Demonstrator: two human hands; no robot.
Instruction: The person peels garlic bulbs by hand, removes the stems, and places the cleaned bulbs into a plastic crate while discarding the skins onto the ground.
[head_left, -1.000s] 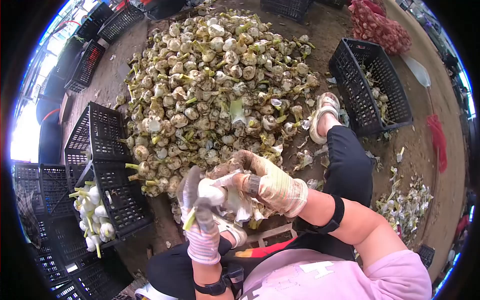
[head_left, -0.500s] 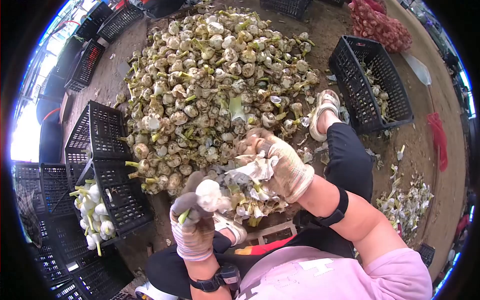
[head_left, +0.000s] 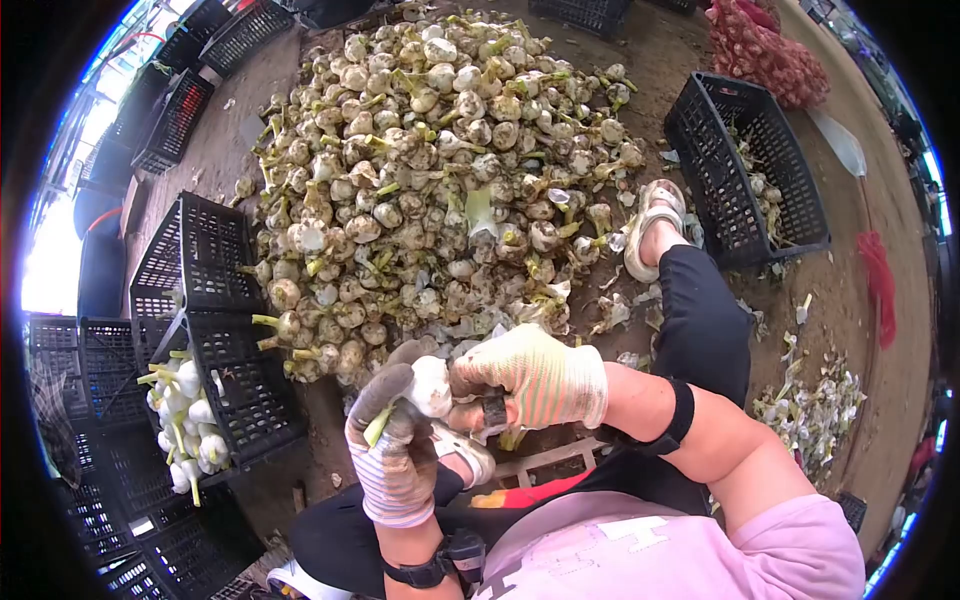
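Observation:
Both my hands wear striped work gloves. My left hand grips a white peeled garlic bulb by its green stem, low in the middle of the view. My right hand is closed against the same bulb from the right, fingers on its skin. Just beyond my hands lies a big heap of unpeeled, dirty garlic bulbs on the ground.
A black crate at the left holds peeled white garlic; more black crates stand behind it. Another black crate sits at the right with scraps. Peelings litter the ground by my right leg. Red mesh sacks lie top right.
My right hand pulled loose skins away from the bulb toward the heap, dropped them, and has come back onto the bulb. My left hand kept hold of the bulb throughout.

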